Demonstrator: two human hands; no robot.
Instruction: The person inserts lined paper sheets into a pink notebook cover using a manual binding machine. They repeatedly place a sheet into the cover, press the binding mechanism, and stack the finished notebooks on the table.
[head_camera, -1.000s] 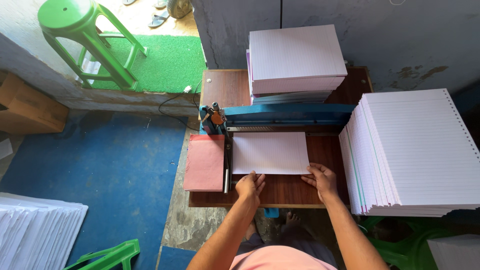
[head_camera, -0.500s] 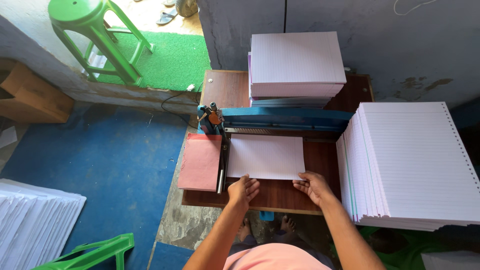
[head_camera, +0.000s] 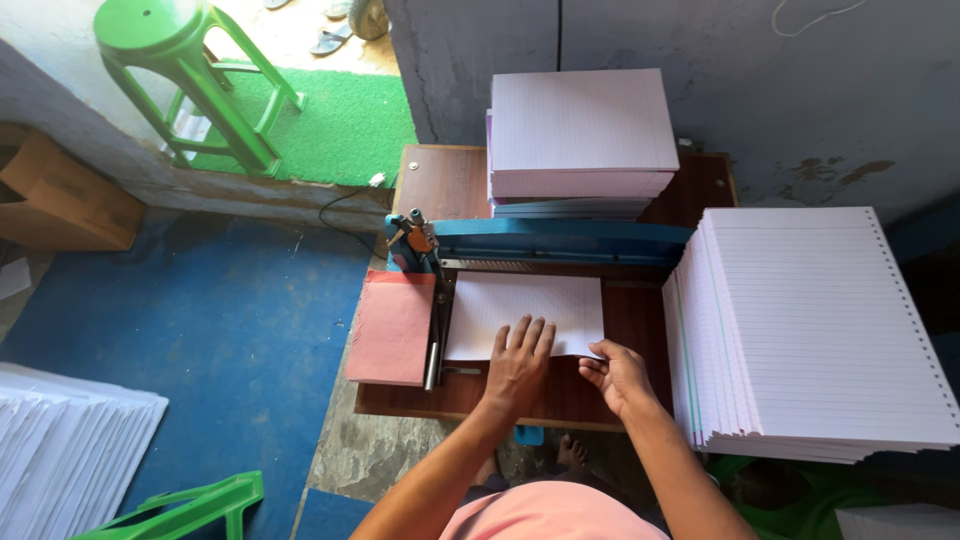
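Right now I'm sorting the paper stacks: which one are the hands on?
The thin white stack on the wooden table by the blue machine; the left hand lies flat on it, the right hand pinches its near edge.

The left hand (head_camera: 518, 360) hides part of the lined sheet (head_camera: 525, 313); its front edge is covered.

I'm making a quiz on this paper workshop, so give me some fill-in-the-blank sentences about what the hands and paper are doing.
1. The left hand lies flat on the ____ sheets.
2. The right hand grips those sheets at their near ____ corner.
3. The plastic stool by the doorway is ____.
4. A ____ card lies left of the sheets.

Missing words: white; right; green; pink
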